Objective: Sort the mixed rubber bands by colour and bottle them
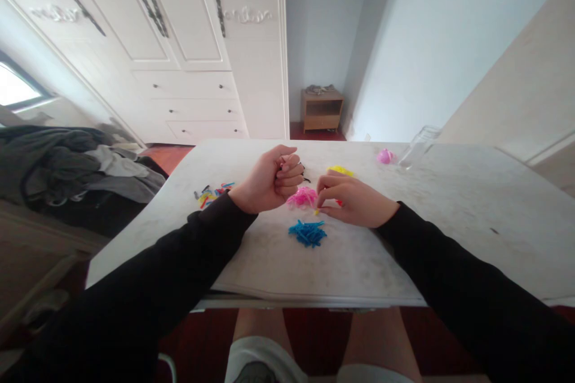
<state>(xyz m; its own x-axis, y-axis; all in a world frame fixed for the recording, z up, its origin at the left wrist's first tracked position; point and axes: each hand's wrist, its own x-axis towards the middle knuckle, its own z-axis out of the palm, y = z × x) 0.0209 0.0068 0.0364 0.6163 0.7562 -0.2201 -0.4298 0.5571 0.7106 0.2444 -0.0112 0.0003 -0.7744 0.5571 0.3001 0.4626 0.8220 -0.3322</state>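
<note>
My left hand (274, 179) is curled into a fist above the table, left of a pile of pink strips (302, 196); whatever lies inside the fist is hidden. My right hand (353, 198) is bent in a pinch at the right side of that pink pile, with a small yellow piece (316, 212) at its fingertips. Below the hands lies a heap of small blue sticks (308, 233). A yellow pile (341, 171) sits beyond the right hand, which partly covers some red pieces (339, 203). Some black pieces (306, 179) show behind the left fist.
A mixed-colour pile (211, 195) lies left of my left wrist on the white table (449, 239). Toward the back right are a round pink object (385, 156) and a clear glass jar (420, 146) on its side. Clothes (67, 161) are heaped beyond the left edge.
</note>
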